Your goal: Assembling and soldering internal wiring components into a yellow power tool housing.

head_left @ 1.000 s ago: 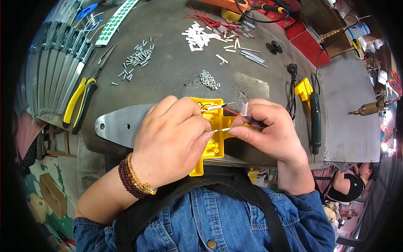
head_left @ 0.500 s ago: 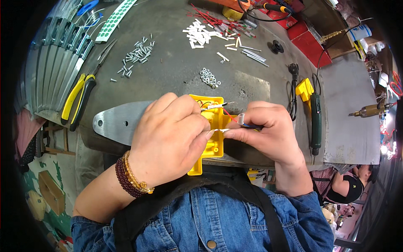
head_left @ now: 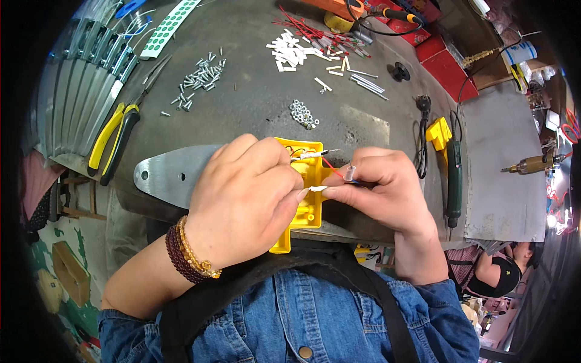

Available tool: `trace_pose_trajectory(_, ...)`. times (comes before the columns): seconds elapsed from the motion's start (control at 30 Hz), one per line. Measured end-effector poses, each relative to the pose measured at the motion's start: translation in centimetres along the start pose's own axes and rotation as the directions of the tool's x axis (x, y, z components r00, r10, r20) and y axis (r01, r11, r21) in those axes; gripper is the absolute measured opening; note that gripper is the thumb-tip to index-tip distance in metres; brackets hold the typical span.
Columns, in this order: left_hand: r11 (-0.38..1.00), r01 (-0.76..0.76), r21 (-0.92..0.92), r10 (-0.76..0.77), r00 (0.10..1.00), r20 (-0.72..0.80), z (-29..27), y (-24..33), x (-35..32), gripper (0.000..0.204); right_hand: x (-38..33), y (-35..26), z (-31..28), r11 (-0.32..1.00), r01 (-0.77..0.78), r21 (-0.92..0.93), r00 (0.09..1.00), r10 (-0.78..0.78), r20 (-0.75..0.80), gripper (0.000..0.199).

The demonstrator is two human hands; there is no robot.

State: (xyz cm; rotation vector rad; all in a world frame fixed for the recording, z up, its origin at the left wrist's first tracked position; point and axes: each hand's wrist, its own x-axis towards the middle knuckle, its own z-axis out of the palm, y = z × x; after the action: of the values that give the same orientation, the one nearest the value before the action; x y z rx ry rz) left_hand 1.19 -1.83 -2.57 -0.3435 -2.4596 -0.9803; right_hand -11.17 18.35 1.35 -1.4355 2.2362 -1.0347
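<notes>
From where I stand, the L hand (head_left: 245,190) is closed, thumb and index tip pinching the left end of a thin wire piece w/ white covering (head_left: 318,189). The R hand (head_left: 387,187) is also closed, w/ thumb and index on the right end of the same piece. So this wire is held in the air btw. the two hands, above the open yellow housing (head_left: 318,212). A short pale tube (head_left: 349,173) stands at the R index finger, and a red wire (head_left: 330,164) goes from the housing side toward this hand; if the tube is gripped or only touching, I can't tell.

About handling: the wire is prob. very light and easy to bend, and its thin metal can be fragile if one pulls hard. Best hold, IMO, is w/ the fingertips close to both ends, as now. The white covering looks smooth, so it's maybe a bit slippery. The housing seems to be light, stiff plastic; better to take it by the outer walls, away from the wires. The steel plate (head_left: 169,175), on the surface (head_left: 254,103) left of the housing, is partly behind the L hand; prob. stiff and heavier, w/ smooth faces, so hold it by the edges.
</notes>
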Motion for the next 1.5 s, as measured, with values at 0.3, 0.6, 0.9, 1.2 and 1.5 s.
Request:
trace_pose_trajectory(0.3, 1.000, 0.003, -0.022, -0.004, 1.000, -0.021, 0.2, -0.2, -0.1, 0.010, -0.2, 0.0, 0.3, 0.997, -0.025, -0.069, 0.999, 0.022, -0.038, 0.014)
trace_pose_trajectory(0.6, 0.999, 0.006, -0.033, -0.006, 1.000, 0.002, -0.1, -0.2, 0.0, 0.009, -0.2, -0.7, -0.2, 0.988, -0.086, -0.127, 0.996, 0.083, -0.029, 0.013)
trace_pose_trajectory(0.9, 1.000, 0.005, -0.025, -0.006, 1.000, -0.020, 0.1, -0.1, -0.1, 0.010, -0.6, 0.3, 0.5, 0.995, 0.035, -0.091, 0.996, -0.042, -0.079, 0.011)
trace_pose_trajectory(1.2, 1.000, -0.002, -0.023, 0.002, 1.000, -0.015, 0.0, -0.2, -0.2, 0.010, -0.2, -0.4, 0.3, 0.992, -0.054, -0.115, 0.997, 0.046, -0.070, 0.020)
trace_pose_trajectory(1.5, 1.000, 0.000, -0.018, -0.001, 1.000, -0.016, 0.1, -0.2, -0.2, 0.009, -0.3, 0.2, 0.3, 0.988, -0.006, -0.157, 0.998, -0.003, -0.062, 0.013)
